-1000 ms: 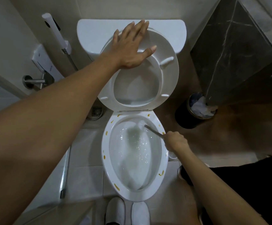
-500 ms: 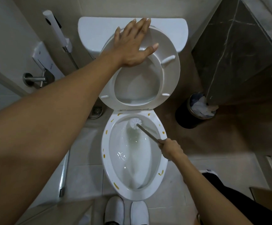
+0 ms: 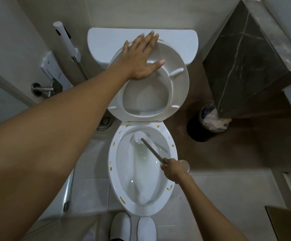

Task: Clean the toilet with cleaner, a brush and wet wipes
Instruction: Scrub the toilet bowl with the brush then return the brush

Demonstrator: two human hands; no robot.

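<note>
The scrubbing step is in hand: the right hand [image 3: 173,168] has its fingers curled round the handle of the brush [image 3: 139,136], whose white head sits at the far end of the toilet bowl [image 3: 141,171], just under the rim. The left hand [image 3: 141,58], fingers spread flat, presses the raised seat [image 3: 179,84] back against the tank. Yellow smears dot the rim, so I judge the next move calls for working the head round under and along it.

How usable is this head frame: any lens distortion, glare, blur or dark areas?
Head view: wide-angle bending swells the near left forearm and bows the walls; sharp on the brush and yellow marks on the toilet rim; small glints on the water, no blown-out glare; the dark bin beside the marble column sits in shadow; slippers at the bottom edge look slightly soft.
</note>
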